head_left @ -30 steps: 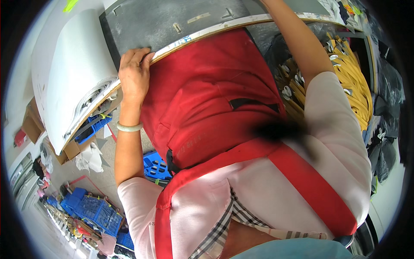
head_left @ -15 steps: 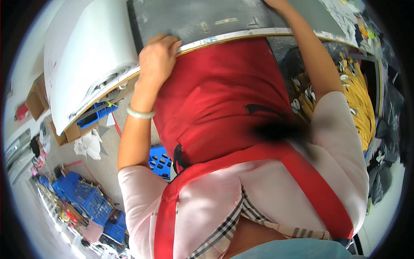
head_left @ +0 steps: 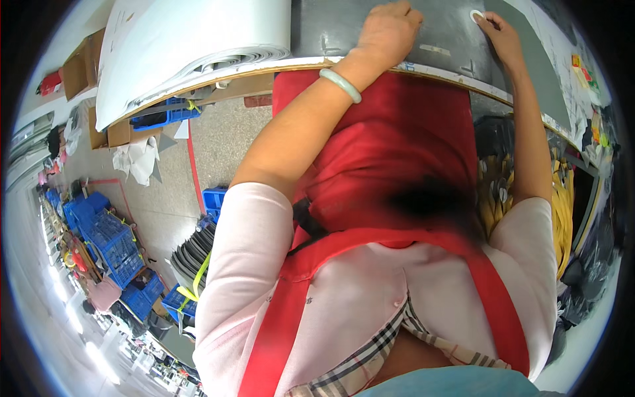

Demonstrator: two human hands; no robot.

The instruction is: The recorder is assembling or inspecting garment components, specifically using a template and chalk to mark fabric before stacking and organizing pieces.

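Note:
My left hand (head_left: 391, 33), with a pale green bangle (head_left: 340, 86) on its wrist, is over the dark grey tabletop (head_left: 337, 23) close to its front edge. Its fingers are curled closed, and whatever they hold, if anything, is hidden. To the right, my right hand (head_left: 501, 36) pinches a small white ring (head_left: 475, 14) between thumb and fingers. What the ring belongs to cannot be made out. A thick white roll of sheet material (head_left: 198, 33) lies on the left part of the table, its layered end facing me.
A red apron (head_left: 390, 139) covers my front, against the table edge. Yellow strips (head_left: 564, 218) hang at the right under the table. Blue crates (head_left: 119, 248) stand on the floor at left, near crumpled white paper (head_left: 137, 159). Dark stacked pieces (head_left: 192, 255) are beside my left elbow.
My left hand has left the table's edge beside the roll and moved right over the tabletop. My right hand, mostly out of view before, now shows with the white ring. The view has shifted.

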